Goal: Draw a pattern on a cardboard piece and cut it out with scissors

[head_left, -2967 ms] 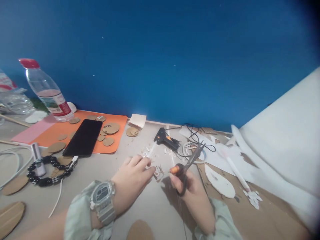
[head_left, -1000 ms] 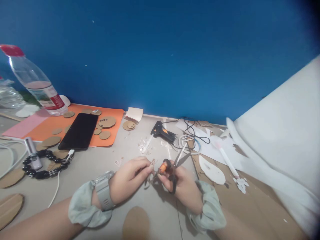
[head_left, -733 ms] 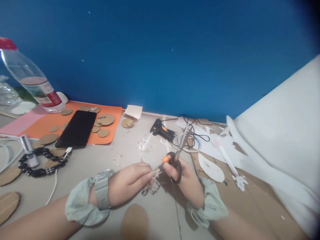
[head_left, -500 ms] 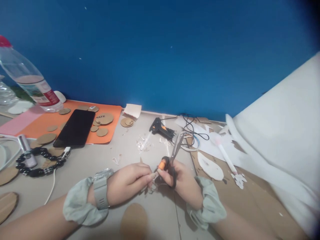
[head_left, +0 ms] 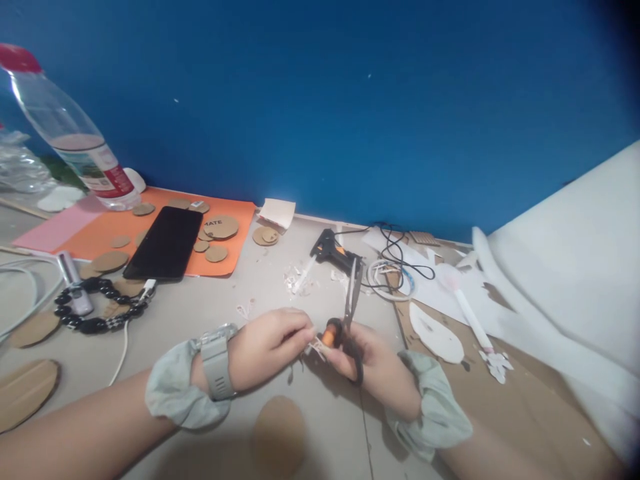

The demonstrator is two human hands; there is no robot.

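My right hand (head_left: 367,350) is closed around the black and orange handles of a pair of scissors (head_left: 353,293), whose blades point up and away from me. Beside it, my left hand (head_left: 280,343) pinches a small pale strip (head_left: 317,345) that looks like a paper or card scrap. The right thumb and fingertips touch the strip's other side, close to the handles. Its exact shape is partly hidden by the fingers. Below the hands lies a cardboard oval (head_left: 279,437). Past them sits a black hot glue gun (head_left: 333,252) with scraps around its clear glue stick.
A phone (head_left: 165,243) and cardboard discs (head_left: 221,227) rest on orange paper (head_left: 240,213). A bottle (head_left: 95,160) leans at the left behind a beaded bracelet (head_left: 95,325). To the right are a white leaf-shaped piece (head_left: 436,337), a white stick (head_left: 473,313) and a cardboard sheet (head_left: 520,413).
The view has shifted, so most things on the table appear farther right. Both hands stay close together, with the scissors still in the right hand and the strip between the fingertips.
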